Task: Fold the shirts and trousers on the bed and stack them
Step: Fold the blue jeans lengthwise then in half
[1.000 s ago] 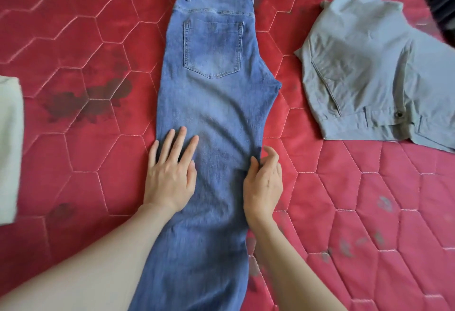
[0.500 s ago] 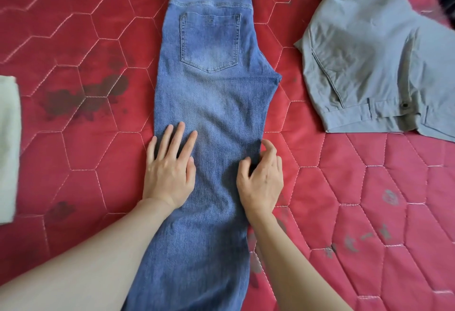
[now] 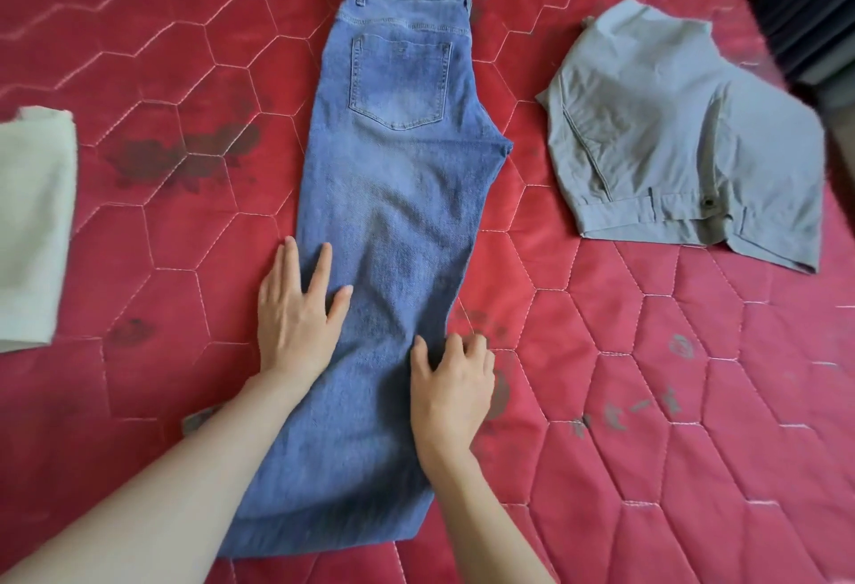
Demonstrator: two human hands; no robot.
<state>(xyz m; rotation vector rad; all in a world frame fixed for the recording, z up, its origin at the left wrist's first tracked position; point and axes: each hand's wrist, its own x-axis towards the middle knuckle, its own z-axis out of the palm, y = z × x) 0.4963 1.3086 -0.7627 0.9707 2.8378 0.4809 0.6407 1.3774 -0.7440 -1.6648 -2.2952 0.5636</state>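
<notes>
Blue jeans [image 3: 393,176] lie folded lengthwise on the red quilted bed [image 3: 647,375], waistband far from me, back pocket facing up. My left hand [image 3: 296,310] rests flat on the left edge of the jeans' leg, fingers straight and spread. Along the right edge of the leg, my right hand [image 3: 451,382] touches the denim with bent fingertips. Grey folded trousers [image 3: 684,139] lie to the right, apart from the jeans.
A pale green folded garment [image 3: 34,222] lies at the left edge of the view. Dark stains mark the bed left of the jeans. A dark object [image 3: 814,5] stands beyond the bed's far right corner.
Both hands have slid down the jeans' leg toward me. The view has pulled back, and the jeans' hem end now shows.
</notes>
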